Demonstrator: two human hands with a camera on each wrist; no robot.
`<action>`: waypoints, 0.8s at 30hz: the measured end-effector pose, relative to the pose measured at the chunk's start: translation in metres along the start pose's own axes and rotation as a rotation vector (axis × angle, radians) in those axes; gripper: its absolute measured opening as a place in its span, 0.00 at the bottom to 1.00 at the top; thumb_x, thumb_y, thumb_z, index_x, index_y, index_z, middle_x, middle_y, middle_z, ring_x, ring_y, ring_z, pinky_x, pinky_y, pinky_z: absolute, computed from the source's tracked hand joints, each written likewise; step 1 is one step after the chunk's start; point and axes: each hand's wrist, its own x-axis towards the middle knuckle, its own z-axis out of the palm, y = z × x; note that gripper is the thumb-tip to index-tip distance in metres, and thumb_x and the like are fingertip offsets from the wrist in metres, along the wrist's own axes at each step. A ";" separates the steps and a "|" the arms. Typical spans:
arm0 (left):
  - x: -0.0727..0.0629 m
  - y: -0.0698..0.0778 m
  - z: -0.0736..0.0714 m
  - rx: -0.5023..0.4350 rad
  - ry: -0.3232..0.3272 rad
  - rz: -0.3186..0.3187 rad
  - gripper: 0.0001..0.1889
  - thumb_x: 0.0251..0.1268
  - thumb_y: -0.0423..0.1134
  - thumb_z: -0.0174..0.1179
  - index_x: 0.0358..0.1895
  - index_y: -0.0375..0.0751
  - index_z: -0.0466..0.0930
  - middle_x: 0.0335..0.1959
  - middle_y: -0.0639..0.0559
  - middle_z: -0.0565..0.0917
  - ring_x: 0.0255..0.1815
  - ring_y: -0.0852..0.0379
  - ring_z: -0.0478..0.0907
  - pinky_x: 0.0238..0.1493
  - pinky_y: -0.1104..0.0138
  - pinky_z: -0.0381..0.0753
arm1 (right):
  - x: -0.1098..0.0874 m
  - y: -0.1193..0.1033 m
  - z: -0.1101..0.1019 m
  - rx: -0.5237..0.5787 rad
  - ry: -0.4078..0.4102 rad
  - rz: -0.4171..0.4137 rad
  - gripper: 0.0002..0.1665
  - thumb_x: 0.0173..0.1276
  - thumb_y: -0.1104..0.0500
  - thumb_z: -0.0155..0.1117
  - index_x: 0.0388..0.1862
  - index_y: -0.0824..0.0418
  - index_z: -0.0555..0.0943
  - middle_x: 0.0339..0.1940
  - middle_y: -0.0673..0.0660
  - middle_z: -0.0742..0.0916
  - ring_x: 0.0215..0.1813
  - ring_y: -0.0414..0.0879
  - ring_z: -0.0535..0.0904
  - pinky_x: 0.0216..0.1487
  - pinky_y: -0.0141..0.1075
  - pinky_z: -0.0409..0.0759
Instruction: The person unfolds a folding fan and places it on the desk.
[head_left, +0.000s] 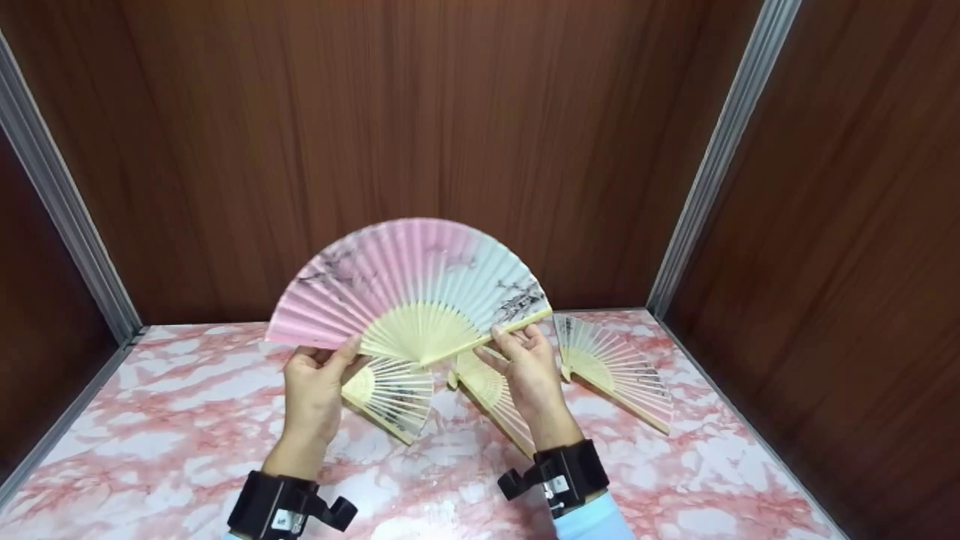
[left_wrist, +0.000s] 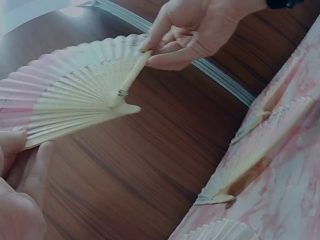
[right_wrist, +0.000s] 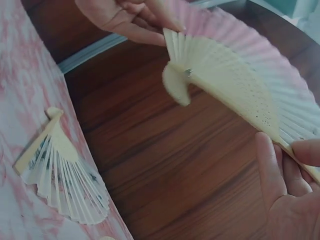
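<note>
A spread folding fan (head_left: pixel 420 277), pink fading to pale blue with dark branch prints and cream ribs, is held up above the table. My left hand (head_left: pixel 316 390) pinches its pink-side end rib between thumb and fingers. At the pale-blue end, my right hand (head_left: pixel 531 375) grips the other outer rib with thumb in front. In the left wrist view the fan's pivot (left_wrist: pixel 120 95) shows between the two hands. Below lie three more opened fans: one by my left hand (head_left: pixel 394 397), one partly hidden behind my right hand (head_left: pixel 491 394), and one farther right (head_left: pixel 619 371).
The table (head_left: pixel 420 487) has a pink-and-white marbled top. Brown wood-grain panels (head_left: pixel 420 112) enclose its back and sides, with metal strips (head_left: pixel 720 165) at the corners. Each wrist wears a black camera strap (head_left: pixel 574 472).
</note>
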 end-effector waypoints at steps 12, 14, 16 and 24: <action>-0.004 -0.005 0.008 -0.086 0.015 0.088 0.08 0.76 0.22 0.62 0.48 0.39 0.85 0.38 0.55 0.93 0.41 0.63 0.91 0.48 0.67 0.95 | -0.001 0.013 0.014 0.256 0.086 0.009 0.06 0.86 0.66 0.51 0.55 0.63 0.74 0.39 0.50 0.91 0.44 0.40 0.91 0.53 0.34 0.94; -0.005 -0.006 0.010 -0.060 0.007 0.080 0.08 0.76 0.22 0.62 0.47 0.39 0.84 0.37 0.55 0.92 0.39 0.63 0.91 0.47 0.67 0.96 | -0.002 0.015 0.016 0.248 0.082 0.018 0.06 0.85 0.65 0.53 0.49 0.59 0.78 0.37 0.49 0.92 0.42 0.40 0.90 0.52 0.34 0.92; -0.007 -0.005 0.011 -0.036 -0.001 0.061 0.08 0.75 0.22 0.63 0.47 0.39 0.83 0.36 0.55 0.92 0.37 0.63 0.90 0.46 0.67 0.96 | -0.005 0.017 0.018 0.237 0.054 0.036 0.07 0.82 0.66 0.56 0.45 0.56 0.80 0.37 0.48 0.92 0.43 0.41 0.90 0.53 0.35 0.91; -0.007 -0.006 0.013 -0.076 -0.001 0.034 0.08 0.78 0.24 0.61 0.50 0.39 0.79 0.38 0.55 0.91 0.38 0.62 0.91 0.47 0.67 0.96 | -0.011 0.022 0.021 0.135 -0.152 0.132 0.14 0.83 0.67 0.57 0.44 0.54 0.88 0.41 0.48 0.95 0.48 0.40 0.93 0.66 0.39 0.90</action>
